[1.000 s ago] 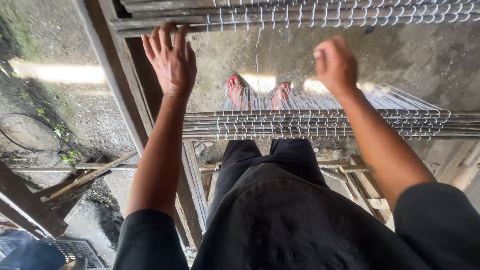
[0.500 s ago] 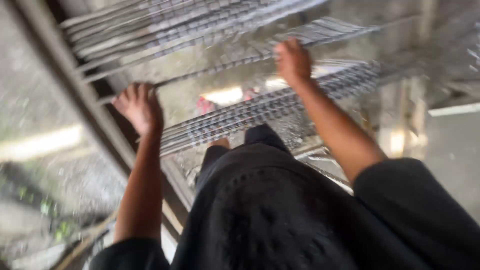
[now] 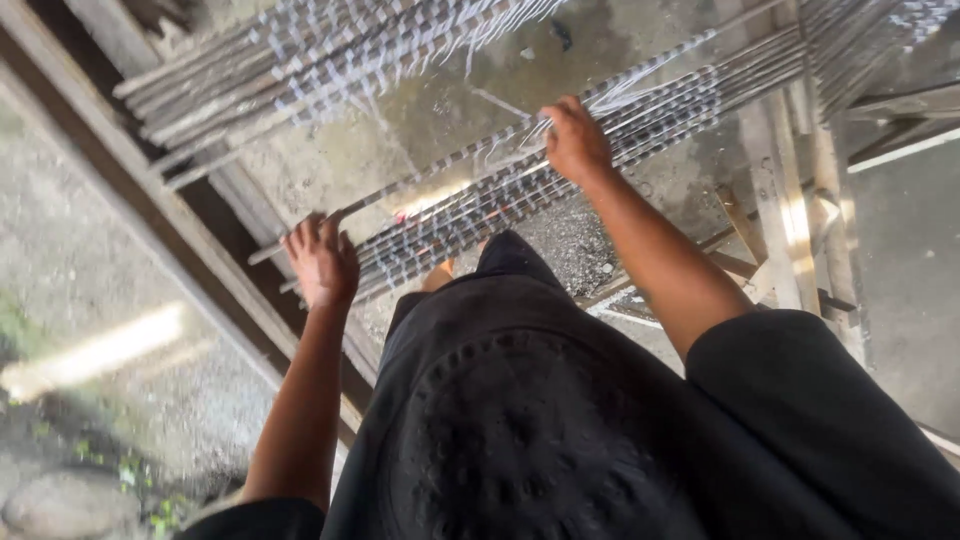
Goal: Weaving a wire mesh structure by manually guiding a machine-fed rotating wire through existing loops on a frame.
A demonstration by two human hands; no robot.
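Both hands are closed on one thin rod: the left hand near its lower end, the right hand further up. Just beneath the hands lies the rod bundle. For a clean lift, the rod is best kept level and clear of the threads beyond.
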